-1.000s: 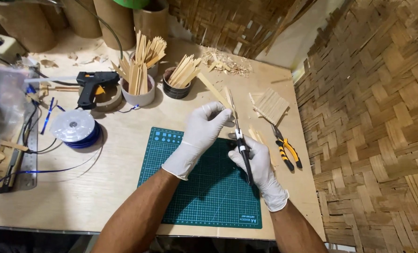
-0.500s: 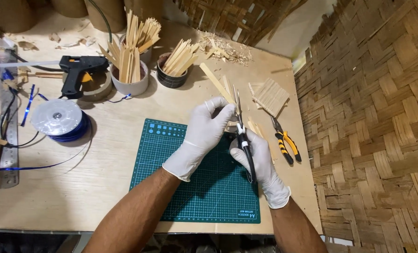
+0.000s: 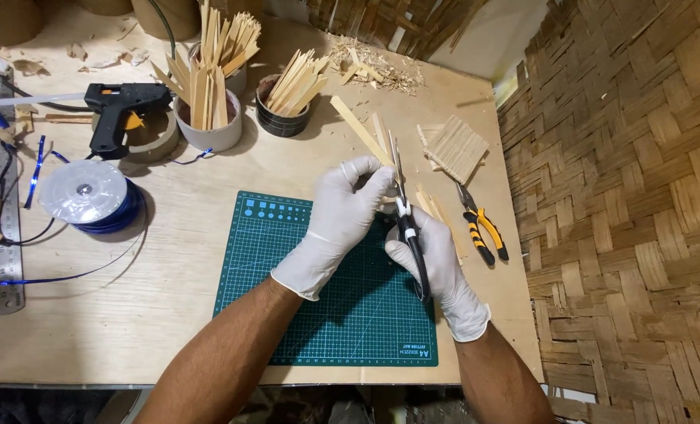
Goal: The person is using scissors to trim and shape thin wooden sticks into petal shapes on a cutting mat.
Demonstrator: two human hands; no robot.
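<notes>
Pale wooden table (image 3: 169, 314), bordered on the right by a woven bamboo wall (image 3: 625, 196). Green cutting mat (image 3: 326, 314) near the front edge, under both forearms. At far left, a spool of blue ribbon (image 3: 87, 196) beside a metal ruler (image 3: 9, 235); behind these, a black glue gun (image 3: 122, 106) resting on a tape roll. Two cups of flat wooden sticks (image 3: 209, 86) and a dark cup of sticks (image 3: 291, 86) toward the back, with loose shavings (image 3: 373, 67) behind. Small woven stick panel (image 3: 453, 147) right of centre, yellow-handled pliers (image 3: 482, 228) lying just below it.

Left hand (image 3: 342, 220), white-gloved, above the mat's upper right corner: fingers curled shut, thumb and fingertips pinching a long wooden strip (image 3: 358, 126) slanting up and left over the table. Right hand (image 3: 436, 267), also gloved, closed around the black handles of scissors (image 3: 405, 212), fingers wrapped tight; blades pointing away, nearly shut, touching the strip just beside the left fingertips. More pale strips lying under the hands at the mat's edge, partly hidden.
</notes>
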